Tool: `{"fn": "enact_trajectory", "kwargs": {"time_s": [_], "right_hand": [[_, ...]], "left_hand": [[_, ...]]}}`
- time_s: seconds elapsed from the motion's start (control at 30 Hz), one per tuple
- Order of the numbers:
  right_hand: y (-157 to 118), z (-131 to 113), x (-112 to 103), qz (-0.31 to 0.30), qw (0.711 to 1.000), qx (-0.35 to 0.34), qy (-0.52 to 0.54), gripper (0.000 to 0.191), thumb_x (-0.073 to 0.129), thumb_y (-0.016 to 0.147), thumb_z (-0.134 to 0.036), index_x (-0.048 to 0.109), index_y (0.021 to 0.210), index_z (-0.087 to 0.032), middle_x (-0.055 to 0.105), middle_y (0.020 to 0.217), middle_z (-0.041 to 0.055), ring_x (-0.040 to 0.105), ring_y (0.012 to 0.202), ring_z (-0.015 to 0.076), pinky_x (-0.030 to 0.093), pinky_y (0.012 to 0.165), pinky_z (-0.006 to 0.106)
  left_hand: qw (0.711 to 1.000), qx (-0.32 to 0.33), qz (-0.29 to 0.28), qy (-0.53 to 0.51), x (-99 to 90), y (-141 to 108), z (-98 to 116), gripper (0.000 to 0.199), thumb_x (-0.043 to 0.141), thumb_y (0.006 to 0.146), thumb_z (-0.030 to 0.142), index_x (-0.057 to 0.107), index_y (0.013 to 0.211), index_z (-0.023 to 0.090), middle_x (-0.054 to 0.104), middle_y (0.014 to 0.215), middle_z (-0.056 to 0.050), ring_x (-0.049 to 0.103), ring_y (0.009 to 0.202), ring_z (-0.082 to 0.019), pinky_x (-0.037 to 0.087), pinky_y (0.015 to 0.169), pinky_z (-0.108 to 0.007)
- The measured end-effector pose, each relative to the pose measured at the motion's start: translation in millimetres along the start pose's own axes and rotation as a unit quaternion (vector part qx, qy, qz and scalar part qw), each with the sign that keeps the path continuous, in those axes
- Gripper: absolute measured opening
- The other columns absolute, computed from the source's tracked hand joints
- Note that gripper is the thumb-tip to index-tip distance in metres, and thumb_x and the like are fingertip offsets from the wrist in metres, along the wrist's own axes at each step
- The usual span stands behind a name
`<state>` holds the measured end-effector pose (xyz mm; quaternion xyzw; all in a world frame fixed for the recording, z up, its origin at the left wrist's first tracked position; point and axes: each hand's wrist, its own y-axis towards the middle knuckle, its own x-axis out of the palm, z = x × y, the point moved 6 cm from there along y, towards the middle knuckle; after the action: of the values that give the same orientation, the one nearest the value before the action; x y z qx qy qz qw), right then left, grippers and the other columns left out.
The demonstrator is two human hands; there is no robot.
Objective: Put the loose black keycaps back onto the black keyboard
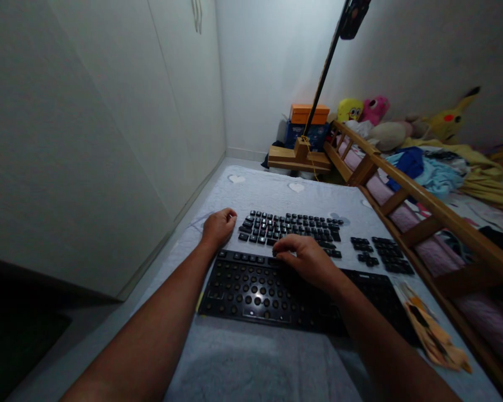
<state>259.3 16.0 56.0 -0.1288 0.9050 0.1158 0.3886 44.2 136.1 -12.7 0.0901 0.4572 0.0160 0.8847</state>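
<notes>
A black keyboard base (251, 290) lies on the pale cloth-covered table, most of its key positions bare, with several keycaps along its top left row. Beyond it, loose black keycaps (305, 223) are laid out in rows. My right hand (302, 254) is over the base's upper edge, thumb and fingers pinched around something small and dark, perhaps a keycap, mostly hidden. My left hand (220, 228) rests on the cloth left of the loose keycaps, its fingers curled in; whatever they may hold is hidden.
More loose keycaps (392, 255) lie at the right. An orange patterned pouch (436, 332) sits beside the base's right end. A wooden bed rail (427, 206) runs along the table's right side. A wooden stand (299, 158) with a pole is behind the table. A pale cabinet (109, 111) stands left.
</notes>
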Motion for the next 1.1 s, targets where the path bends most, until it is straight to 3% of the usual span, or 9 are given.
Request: {"fn": "enact_trajectory", "kwargs": {"time_s": [0.23, 0.5, 1.1], "right_hand": [[-14, 3, 22, 0.073, 0.993, 0.001, -0.090, 0.016, 0.065, 0.082, -0.007, 0.071, 0.091, -0.019, 0.071, 0.094, 0.0056, 0.061, 0.093, 0.0209, 0.047, 0.086, 0.036], [-16, 9, 37, 0.068, 0.986, -0.025, -0.149, 0.012, 0.065, 0.085, -0.009, 0.070, 0.091, -0.019, 0.067, 0.098, 0.0066, 0.053, 0.096, 0.0231, 0.043, 0.088, 0.037], [-16, 6, 40, 0.051, 0.982, -0.016, -0.180, 0.010, 0.063, 0.089, -0.018, 0.073, 0.088, -0.020, 0.068, 0.092, 0.0055, 0.052, 0.092, 0.0223, 0.038, 0.083, 0.036]], "left_hand": [[1.000, 0.004, 0.004, -0.004, 0.3, 0, -1, 0.025, 0.051, 0.085, 0.031, 0.071, 0.094, 0.020, 0.071, 0.081, -0.004, 0.063, 0.075, -0.018, 0.040, 0.068, -0.028], [1.000, 0.008, 0.006, -0.002, 1.0, 0, -1, 0.024, 0.050, 0.085, 0.031, 0.071, 0.093, 0.021, 0.070, 0.079, -0.003, 0.062, 0.074, -0.018, 0.039, 0.066, -0.028], [1.000, 0.000, -0.005, 0.010, -1.4, 0, 2, 0.026, 0.048, 0.086, 0.033, 0.070, 0.093, 0.021, 0.072, 0.083, -0.004, 0.063, 0.076, -0.019, 0.040, 0.067, -0.027]]}}
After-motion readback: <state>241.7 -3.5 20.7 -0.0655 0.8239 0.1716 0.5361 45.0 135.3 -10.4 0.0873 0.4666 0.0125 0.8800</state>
